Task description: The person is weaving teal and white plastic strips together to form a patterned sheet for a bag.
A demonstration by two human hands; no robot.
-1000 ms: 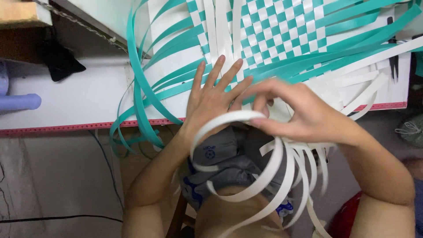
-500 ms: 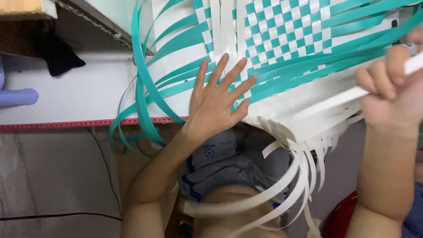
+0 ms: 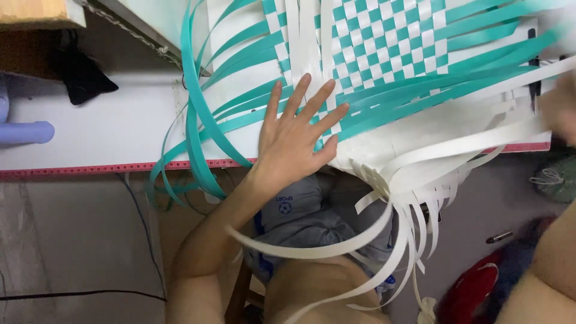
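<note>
Pressing my left hand [image 3: 297, 141], fingers spread flat, on the teal-and-white woven mat [image 3: 384, 54] at the table's [image 3: 90, 135] near edge, I pull a white strip [image 3: 462, 144] rightward; my right hand [image 3: 558, 111] is blurred, grip unclear. Tugging could loosen the weave. Open room lies left.

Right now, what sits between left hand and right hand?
Head view: loose white strips and teal strips span from left hand toward blurred right hand.

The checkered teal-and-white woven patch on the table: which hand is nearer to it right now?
Left. The left hand lies flat, fingers spread, on the strips at the checkered woven patch's lower left edge. The right hand, blurred at the frame's right edge, is out beyond the loose white strips.
</note>
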